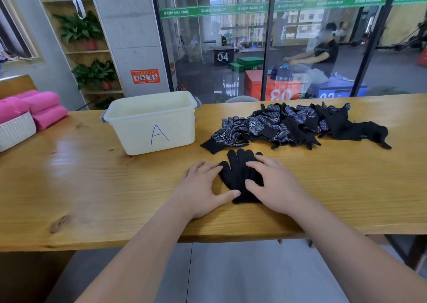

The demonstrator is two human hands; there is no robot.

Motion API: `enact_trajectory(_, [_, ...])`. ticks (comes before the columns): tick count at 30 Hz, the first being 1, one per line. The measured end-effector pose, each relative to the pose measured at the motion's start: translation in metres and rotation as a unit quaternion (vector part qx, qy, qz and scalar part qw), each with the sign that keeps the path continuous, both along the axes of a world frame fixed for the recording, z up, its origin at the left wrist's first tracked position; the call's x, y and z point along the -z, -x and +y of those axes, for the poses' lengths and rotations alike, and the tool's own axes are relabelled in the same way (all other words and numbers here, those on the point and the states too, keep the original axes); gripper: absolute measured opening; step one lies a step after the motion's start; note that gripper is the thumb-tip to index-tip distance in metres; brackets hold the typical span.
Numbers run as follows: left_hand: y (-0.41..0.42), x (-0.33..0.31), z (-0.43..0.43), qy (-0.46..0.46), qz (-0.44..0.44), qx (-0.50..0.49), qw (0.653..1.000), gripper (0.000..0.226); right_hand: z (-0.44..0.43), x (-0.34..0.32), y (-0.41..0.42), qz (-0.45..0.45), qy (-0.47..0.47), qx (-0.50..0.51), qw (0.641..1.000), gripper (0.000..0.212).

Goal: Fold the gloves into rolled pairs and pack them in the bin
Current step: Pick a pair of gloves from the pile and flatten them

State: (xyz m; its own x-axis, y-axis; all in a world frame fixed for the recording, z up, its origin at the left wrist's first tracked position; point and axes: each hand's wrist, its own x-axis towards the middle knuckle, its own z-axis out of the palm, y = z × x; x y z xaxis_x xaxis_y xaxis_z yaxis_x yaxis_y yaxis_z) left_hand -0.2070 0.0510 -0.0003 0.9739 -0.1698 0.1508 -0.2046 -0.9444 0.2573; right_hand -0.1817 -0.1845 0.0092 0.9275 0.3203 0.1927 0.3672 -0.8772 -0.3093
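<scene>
A black glove (238,171) lies flat on the wooden table (92,187) near its front edge, fingers pointing away from me. My left hand (201,187) rests flat beside the glove's left edge, its thumb touching the cuff. My right hand (272,185) lies flat over the glove's right side and presses it down. A pile of several black gloves with white dots (298,125) lies behind, to the right. The cream plastic bin marked "A" (152,122) stands at the back, left of the pile. I see nothing inside it from here.
Rolled pink towels (39,108) and a white basket (16,129) sit at the table's far left. A glass wall stands behind the table, with a shelf of plants (90,48) at the left. The table's front edge is just below my wrists.
</scene>
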Motion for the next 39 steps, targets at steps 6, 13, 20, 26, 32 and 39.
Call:
enact_trajectory(6, [-0.001,0.0,0.001,-0.002,0.009,-0.005,1.0,0.111,0.014,-0.017,-0.036,0.024,0.081,0.01,0.996,0.065])
enact_trajectory(13, [-0.001,0.002,0.002,0.004,-0.006,-0.011,1.0,0.114,0.039,-0.008,-0.061,0.043,0.152,-0.003,0.987,0.072])
enact_trajectory(20, [-0.005,0.008,0.003,0.037,-0.045,-0.017,0.998,0.083,0.058,0.011,-0.063,0.05,0.153,-0.008,0.987,0.083])
enact_trajectory(26, [-0.005,0.007,0.004,0.059,-0.07,-0.011,0.996,0.076,0.061,0.004,-0.066,0.072,0.157,-0.002,0.985,0.084])
enact_trajectory(32, [-0.005,0.009,0.006,0.081,-0.103,-0.005,0.991,0.061,0.062,0.011,-0.031,0.054,0.155,-0.021,0.986,0.093])
enact_trajectory(39, [0.002,0.006,0.007,0.062,-0.13,0.032,0.989,0.051,0.048,0.004,-0.019,0.002,0.021,-0.012,1.0,0.071])
